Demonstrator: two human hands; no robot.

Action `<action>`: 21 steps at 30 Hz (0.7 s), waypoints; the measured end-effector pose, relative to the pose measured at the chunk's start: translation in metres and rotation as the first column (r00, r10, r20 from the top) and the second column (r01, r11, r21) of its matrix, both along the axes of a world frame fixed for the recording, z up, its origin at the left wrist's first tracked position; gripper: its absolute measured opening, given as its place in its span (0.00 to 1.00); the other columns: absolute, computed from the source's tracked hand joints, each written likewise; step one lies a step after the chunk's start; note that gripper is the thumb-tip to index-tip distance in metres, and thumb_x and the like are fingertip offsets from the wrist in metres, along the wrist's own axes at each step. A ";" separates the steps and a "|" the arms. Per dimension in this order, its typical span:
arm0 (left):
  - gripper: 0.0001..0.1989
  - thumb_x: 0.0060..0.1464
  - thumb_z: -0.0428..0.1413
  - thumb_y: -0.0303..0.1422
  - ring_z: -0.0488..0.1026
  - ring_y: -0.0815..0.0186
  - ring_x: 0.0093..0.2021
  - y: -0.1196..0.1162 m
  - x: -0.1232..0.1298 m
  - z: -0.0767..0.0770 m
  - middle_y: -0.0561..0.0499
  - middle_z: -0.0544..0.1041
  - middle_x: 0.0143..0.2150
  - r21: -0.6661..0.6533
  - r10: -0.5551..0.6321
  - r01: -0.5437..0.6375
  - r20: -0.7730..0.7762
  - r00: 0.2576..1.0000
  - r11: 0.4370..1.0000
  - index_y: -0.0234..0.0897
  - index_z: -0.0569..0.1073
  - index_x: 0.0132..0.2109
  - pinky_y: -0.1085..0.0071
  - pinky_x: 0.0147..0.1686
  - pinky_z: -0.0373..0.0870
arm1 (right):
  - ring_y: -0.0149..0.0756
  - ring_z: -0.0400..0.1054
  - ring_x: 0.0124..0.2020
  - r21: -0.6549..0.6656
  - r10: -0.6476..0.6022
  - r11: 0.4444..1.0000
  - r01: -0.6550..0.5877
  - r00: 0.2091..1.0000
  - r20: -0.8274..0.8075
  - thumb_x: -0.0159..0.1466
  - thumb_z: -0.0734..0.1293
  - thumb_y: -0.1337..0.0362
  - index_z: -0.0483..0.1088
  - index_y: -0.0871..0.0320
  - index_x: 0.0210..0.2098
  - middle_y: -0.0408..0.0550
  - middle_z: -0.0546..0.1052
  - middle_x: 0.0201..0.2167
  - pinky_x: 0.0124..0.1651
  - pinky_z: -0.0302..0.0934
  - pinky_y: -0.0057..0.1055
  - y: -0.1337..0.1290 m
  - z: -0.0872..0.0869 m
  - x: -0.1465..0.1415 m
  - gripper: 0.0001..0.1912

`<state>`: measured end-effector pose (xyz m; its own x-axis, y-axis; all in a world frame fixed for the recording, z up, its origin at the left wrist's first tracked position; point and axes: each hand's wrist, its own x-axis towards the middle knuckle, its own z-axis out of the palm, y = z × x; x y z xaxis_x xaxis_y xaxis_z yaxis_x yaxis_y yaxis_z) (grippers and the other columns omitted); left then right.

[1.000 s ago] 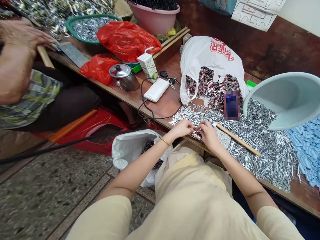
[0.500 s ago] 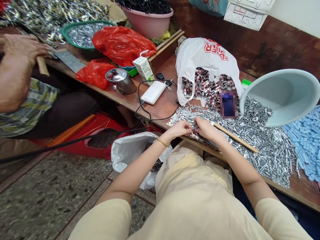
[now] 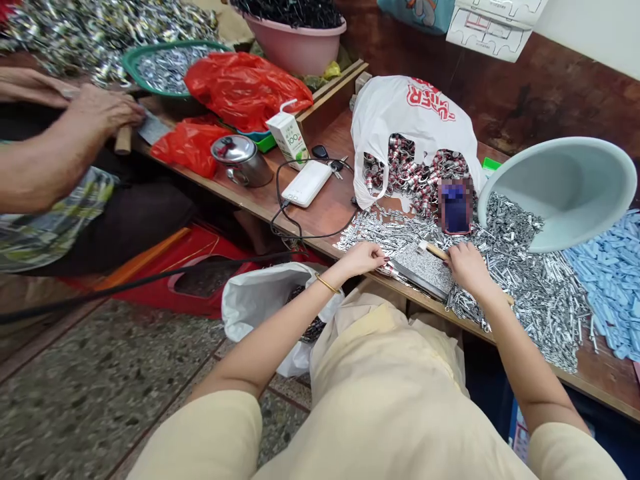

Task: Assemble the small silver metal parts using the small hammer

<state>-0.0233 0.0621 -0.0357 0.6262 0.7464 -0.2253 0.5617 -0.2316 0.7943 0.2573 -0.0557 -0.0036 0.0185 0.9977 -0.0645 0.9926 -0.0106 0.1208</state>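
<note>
My right hand (image 3: 467, 267) is closed around the wooden handle of a small hammer (image 3: 438, 251), whose pale head points left over a flat metal plate (image 3: 425, 267). At the plate's left end, near the table edge, my left hand (image 3: 367, 259) is pinched. What its fingertips hold is too small to make out. Just beside them lies a small red-and-silver metal part (image 3: 391, 269). Loose silver metal pieces (image 3: 530, 300) are heaped around the plate and under the hammer handle.
Behind the pieces stand a white plastic bag (image 3: 415, 107) of red-and-silver parts and a phone (image 3: 457, 208). A grey basin (image 3: 590, 193) tilts at right beside blue strips (image 3: 605, 280). Leftward are a power bank (image 3: 307, 184), a metal mug (image 3: 243, 163) and another person's hands (image 3: 100, 110).
My right hand has moved right, away from my left, and taken hold of the hammer handle, uncovering the plate. My left hand stays nearly still. The other person's hands have shifted right.
</note>
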 end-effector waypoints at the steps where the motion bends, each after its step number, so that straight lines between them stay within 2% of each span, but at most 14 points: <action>1: 0.06 0.47 0.57 0.32 0.71 0.68 0.28 0.000 0.000 0.001 0.52 0.77 0.26 0.005 -0.004 0.004 0.000 1.000 1.000 0.35 0.77 0.28 0.74 0.28 0.60 | 0.51 0.65 0.45 -0.021 0.015 1.000 -0.015 1.000 0.005 0.66 0.65 0.68 0.71 0.62 0.40 0.63 0.75 0.41 0.44 0.57 0.40 0.003 0.002 -0.001 0.04; 4: 0.07 0.48 0.57 0.33 0.70 0.68 0.26 0.000 0.001 0.003 0.53 0.76 0.23 0.021 -0.017 0.017 -0.014 1.000 1.000 0.35 0.77 0.27 0.74 0.28 0.60 | 0.50 0.67 0.45 -0.034 0.031 0.999 -0.033 0.998 -0.058 0.65 0.64 0.71 0.69 0.62 0.42 0.63 0.74 0.45 0.42 0.58 0.36 0.003 0.014 -0.009 0.06; 6: 0.07 0.48 0.57 0.32 0.69 0.68 0.26 0.000 0.001 0.005 0.53 0.75 0.23 0.030 -0.019 0.021 -0.035 0.999 0.999 0.35 0.77 0.27 0.74 0.28 0.60 | 0.44 0.69 0.39 -0.037 0.011 0.999 -0.016 0.989 -0.145 0.65 0.62 0.71 0.67 0.61 0.46 0.60 0.75 0.45 0.37 0.56 0.33 -0.004 0.023 -0.019 0.10; 8: 0.06 0.48 0.57 0.31 0.70 0.68 0.27 0.000 0.001 0.007 0.53 0.76 0.24 0.036 -0.023 0.025 -0.049 0.999 0.999 0.35 0.77 0.28 0.74 0.28 0.60 | 0.40 0.69 0.31 -0.063 0.008 0.998 -0.023 0.973 -0.230 0.67 0.60 0.70 0.66 0.59 0.52 0.53 0.77 0.39 0.33 0.54 0.31 -0.014 0.029 -0.031 0.14; 10: 0.06 0.48 0.56 0.30 0.70 0.68 0.27 -0.001 0.001 0.009 0.53 0.76 0.24 0.038 -0.025 0.027 -0.058 0.998 0.999 0.35 0.77 0.28 0.74 0.29 0.60 | 0.40 0.71 0.31 -0.045 0.072 0.995 -0.090 0.950 -0.304 0.69 0.58 0.69 0.64 0.56 0.58 0.50 0.79 0.35 0.34 0.55 0.31 -0.023 0.032 -0.044 0.19; 12: 0.06 0.48 0.56 0.29 0.70 0.67 0.27 -0.001 0.001 0.011 0.53 0.76 0.24 0.043 -0.023 0.026 -0.066 0.998 0.999 0.35 0.77 0.28 0.73 0.29 0.61 | 0.40 0.73 0.34 0.012 0.159 0.986 -0.165 0.928 -0.337 0.70 0.57 0.68 0.62 0.51 0.65 0.49 0.79 0.38 0.35 0.57 0.30 -0.029 0.033 -0.056 0.24; 14: 0.06 0.48 0.56 0.28 0.71 0.67 0.27 -0.002 0.001 0.012 0.53 0.76 0.24 0.051 -0.021 0.024 -0.070 0.997 0.998 0.35 0.78 0.29 0.73 0.30 0.61 | 0.40 0.73 0.34 0.013 0.183 0.982 -0.187 0.937 -0.297 0.70 0.57 0.69 0.61 0.48 0.68 0.50 0.79 0.39 0.34 0.57 0.31 -0.030 0.031 -0.065 0.28; 17: 0.06 0.49 0.56 0.28 0.71 0.67 0.27 -0.003 0.000 0.012 0.53 0.77 0.25 0.068 -0.023 0.028 -0.074 0.997 0.997 0.34 0.78 0.29 0.73 0.30 0.61 | 0.40 0.72 0.31 -0.086 0.143 0.983 -0.161 0.972 -0.187 0.67 0.58 0.72 0.60 0.48 0.70 0.52 0.78 0.39 0.32 0.55 0.32 -0.027 0.031 -0.073 0.33; 21: 0.07 0.51 0.56 0.30 0.71 0.68 0.28 -0.003 -0.001 0.012 0.52 0.78 0.26 0.079 -0.035 0.041 -0.079 0.996 0.996 0.34 0.78 0.30 0.74 0.29 0.61 | 0.39 0.72 0.33 -0.172 0.112 0.976 -0.132 0.986 -0.121 0.69 0.56 0.71 0.55 0.48 0.73 0.51 0.78 0.41 0.33 0.55 0.32 -0.024 0.038 -0.076 0.34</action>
